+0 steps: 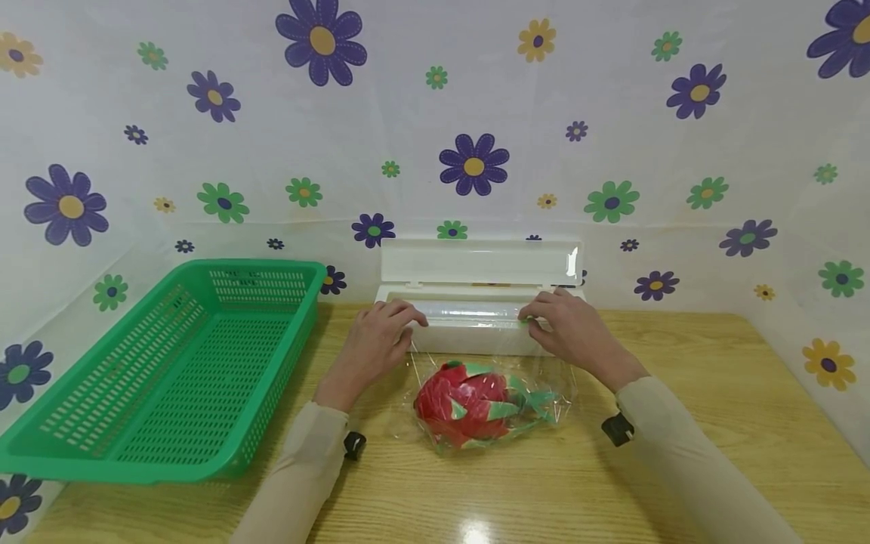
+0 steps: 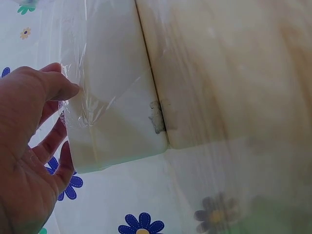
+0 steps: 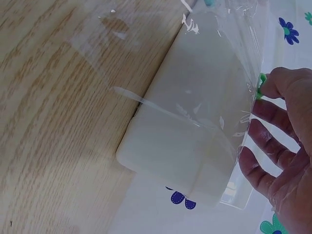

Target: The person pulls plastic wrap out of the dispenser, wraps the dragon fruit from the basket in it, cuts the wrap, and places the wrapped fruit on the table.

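Clear film: runs from open white box, centre, covering dragon fruit on near side | left hand: pinching film, box's left | right hand: pinching green tab, right | green basket: left on table

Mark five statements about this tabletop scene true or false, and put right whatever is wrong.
1. The lid of the white box stands open. True.
2. The green basket stands to the right of the white box. False: the green basket stands to its left.
3. The dragon fruit shows through clear film. True.
4. The left hand rests on the dragon fruit. False: the left hand is at the white box.
5. The right hand has its thumb at a small green piece. True.
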`<state>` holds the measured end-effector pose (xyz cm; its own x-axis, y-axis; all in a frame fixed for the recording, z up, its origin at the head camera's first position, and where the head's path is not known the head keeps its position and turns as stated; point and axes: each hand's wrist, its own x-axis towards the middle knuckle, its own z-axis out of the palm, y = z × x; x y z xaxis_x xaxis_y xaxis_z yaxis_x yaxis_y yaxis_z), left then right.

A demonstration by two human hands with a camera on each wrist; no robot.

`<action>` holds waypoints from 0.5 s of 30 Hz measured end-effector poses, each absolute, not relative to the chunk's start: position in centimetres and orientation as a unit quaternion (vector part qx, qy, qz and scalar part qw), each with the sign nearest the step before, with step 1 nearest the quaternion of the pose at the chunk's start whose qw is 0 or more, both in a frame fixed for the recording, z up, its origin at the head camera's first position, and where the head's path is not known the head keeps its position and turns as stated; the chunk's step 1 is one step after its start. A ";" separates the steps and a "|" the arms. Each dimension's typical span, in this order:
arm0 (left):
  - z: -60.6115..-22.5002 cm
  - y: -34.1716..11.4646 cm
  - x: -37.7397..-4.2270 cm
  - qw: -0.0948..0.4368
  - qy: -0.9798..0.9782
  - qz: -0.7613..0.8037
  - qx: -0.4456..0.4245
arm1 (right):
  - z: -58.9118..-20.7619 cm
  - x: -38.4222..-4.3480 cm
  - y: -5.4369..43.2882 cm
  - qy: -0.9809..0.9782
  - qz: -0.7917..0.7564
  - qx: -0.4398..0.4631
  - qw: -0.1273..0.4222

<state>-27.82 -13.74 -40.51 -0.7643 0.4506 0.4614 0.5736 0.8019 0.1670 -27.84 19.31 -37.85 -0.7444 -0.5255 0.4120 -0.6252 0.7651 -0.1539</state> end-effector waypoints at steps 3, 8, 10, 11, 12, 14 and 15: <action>-40.5 -13.7 -27.8 0.204 -0.927 -0.151 -0.277 | -37.9 -27.8 19.4 -0.923 0.143 0.311 0.175; -40.5 -13.7 -27.8 0.203 -0.927 -0.152 -0.276 | -38.0 -27.8 19.5 -0.922 0.143 0.312 0.178; -40.5 -13.7 -27.8 0.202 -0.927 -0.152 -0.276 | -38.0 -27.8 19.5 -0.922 0.144 0.312 0.180; -40.5 -13.7 -27.8 0.202 -0.927 -0.152 -0.276 | -38.0 -27.8 19.5 -0.922 0.144 0.312 0.181; -40.5 -13.7 -27.8 0.202 -0.927 -0.153 -0.275 | -38.0 -27.8 19.5 -0.922 0.144 0.311 0.181; -40.5 -13.7 -27.8 0.201 -0.928 -0.152 -0.275 | -38.0 -27.9 19.5 -0.923 0.143 0.308 0.181; -40.5 -13.7 -27.8 0.202 -0.927 -0.152 -0.276 | -38.0 -27.9 19.5 -0.923 0.143 0.307 0.181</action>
<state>-27.81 -13.67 -40.45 -0.7667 0.4497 0.4582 0.5727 0.8017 0.1714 -27.86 19.50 -37.99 -0.7460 -0.5158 0.4212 -0.6189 0.7705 -0.1525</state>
